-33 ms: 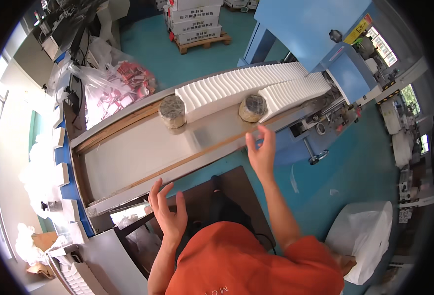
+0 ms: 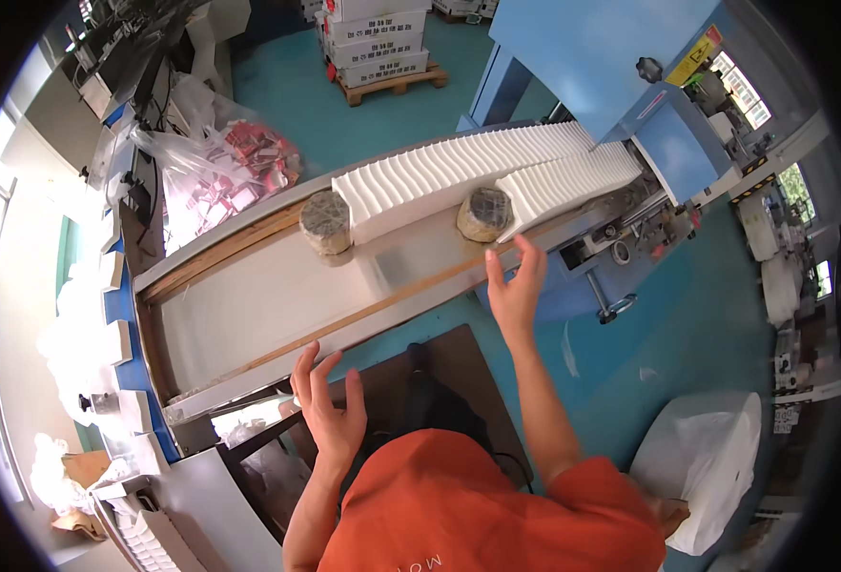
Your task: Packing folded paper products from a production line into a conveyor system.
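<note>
My right hand (image 2: 516, 297) hovers at the front rail of a long tray-like table (image 2: 249, 319), fingers apart and holding nothing. It is nearest to a tape-wrapped round block (image 2: 484, 214) with a dark top. That block stands against the left end of the shorter row of white folded pieces (image 2: 573, 181). A similar round block (image 2: 326, 225) stands at the end of the longer white row (image 2: 459, 164) behind it. My left hand (image 2: 333, 415) is empty too, fingers spread, by the table's front edge.
Both rows run toward a blue machine (image 2: 611, 57) at the right. Beyond the table, a clear bag (image 2: 215, 172) holds red and white scraps. White boxes (image 2: 379, 48) are stacked on a wooden pallet (image 2: 399, 87). A large white bag (image 2: 697, 467) sits on the floor at my right.
Both round blocks and the ends of the white rows have shifted slightly left along the table. My right hand has moved a little to the right; my left hand has barely moved.
</note>
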A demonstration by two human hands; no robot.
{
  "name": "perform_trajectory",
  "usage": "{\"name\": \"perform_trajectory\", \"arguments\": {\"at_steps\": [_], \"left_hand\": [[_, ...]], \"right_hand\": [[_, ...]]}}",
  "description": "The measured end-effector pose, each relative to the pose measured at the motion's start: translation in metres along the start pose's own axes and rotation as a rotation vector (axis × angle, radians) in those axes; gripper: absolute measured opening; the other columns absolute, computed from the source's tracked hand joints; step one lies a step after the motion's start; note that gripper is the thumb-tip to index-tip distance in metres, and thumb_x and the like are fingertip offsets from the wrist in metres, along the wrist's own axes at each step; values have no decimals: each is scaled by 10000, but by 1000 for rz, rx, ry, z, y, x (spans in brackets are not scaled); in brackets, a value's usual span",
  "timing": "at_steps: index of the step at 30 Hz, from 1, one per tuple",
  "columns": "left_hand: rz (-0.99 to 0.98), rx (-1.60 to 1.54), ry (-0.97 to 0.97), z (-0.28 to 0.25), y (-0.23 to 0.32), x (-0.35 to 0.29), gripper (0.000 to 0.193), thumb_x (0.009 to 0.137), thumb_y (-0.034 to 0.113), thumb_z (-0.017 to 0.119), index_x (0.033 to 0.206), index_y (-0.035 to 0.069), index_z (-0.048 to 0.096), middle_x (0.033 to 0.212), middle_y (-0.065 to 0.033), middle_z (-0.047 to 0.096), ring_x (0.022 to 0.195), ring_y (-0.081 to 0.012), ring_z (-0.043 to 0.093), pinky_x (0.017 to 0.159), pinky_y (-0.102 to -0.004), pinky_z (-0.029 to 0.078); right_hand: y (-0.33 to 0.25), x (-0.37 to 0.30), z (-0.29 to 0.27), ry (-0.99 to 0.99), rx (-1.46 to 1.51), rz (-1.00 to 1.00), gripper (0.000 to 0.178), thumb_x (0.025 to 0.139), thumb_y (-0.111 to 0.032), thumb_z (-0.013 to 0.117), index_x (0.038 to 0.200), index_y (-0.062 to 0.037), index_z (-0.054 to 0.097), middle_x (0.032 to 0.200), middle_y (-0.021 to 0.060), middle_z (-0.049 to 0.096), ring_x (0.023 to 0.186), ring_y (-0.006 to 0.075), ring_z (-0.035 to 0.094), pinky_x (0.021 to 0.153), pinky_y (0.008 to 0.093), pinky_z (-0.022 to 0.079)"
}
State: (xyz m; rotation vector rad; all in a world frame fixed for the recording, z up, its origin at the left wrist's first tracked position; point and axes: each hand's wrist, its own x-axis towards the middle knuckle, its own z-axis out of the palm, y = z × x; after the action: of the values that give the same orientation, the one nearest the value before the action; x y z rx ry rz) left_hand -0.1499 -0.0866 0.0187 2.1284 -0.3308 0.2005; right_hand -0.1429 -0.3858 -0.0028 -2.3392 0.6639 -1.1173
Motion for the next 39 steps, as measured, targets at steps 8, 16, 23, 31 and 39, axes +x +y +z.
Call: {"name": "perform_trajectory", "arguments": {"at_steps": [8, 16, 23, 31, 39], "left_hand": [[488, 57, -295, 171, 71, 94, 425, 797, 101, 697, 1206, 89, 582, 1410, -147, 449, 1310, -359, 410, 1015, -494, 360], [588, 168, -178, 253, 82, 138, 373, 784, 176, 716, 1138, 138, 607, 1288, -93, 527, 1303, -340, 422, 995, -505, 358], [550, 195, -166, 226, 73, 125, 310, 799, 168, 697, 1103, 144, 639, 1240, -59, 566, 1194, -314, 485, 913, -463, 392], [571, 221, -132, 222, 63, 118, 328, 811, 160, 683, 1133, 133, 631, 1232, -63, 586, 1192, -303, 508, 910, -439, 408], [556, 176, -204, 202, 46, 109, 417, 801, 96, 597, 1217, 94, 587, 1323, -115, 525, 1247, -348, 460, 909, -476, 408]], "right_hand": [[86, 69, 3, 42, -141, -263, 349, 847, -142, 697, 1145, -24, 558, 1087, 164, 526, 1012, 370, 504, 867, 481, 403], [91, 70, 0, 28, -207, -286, 248, 829, -88, 686, 1056, -71, 587, 1102, 111, 550, 1004, 334, 517, 853, 444, 397], [84, 75, 7, -38, -170, -214, 292, 745, -56, 701, 985, -96, 540, 1245, 119, 500, 1141, 360, 453, 909, 488, 336], [71, 74, 7, -53, -197, -187, 265, 762, -54, 699, 965, -91, 533, 1281, 126, 496, 1189, 361, 430, 914, 504, 336], [57, 66, 16, -37, -357, -282, 283, 844, -62, 651, 1116, -113, 598, 1318, 129, 485, 1235, 358, 424, 949, 501, 330]]}}
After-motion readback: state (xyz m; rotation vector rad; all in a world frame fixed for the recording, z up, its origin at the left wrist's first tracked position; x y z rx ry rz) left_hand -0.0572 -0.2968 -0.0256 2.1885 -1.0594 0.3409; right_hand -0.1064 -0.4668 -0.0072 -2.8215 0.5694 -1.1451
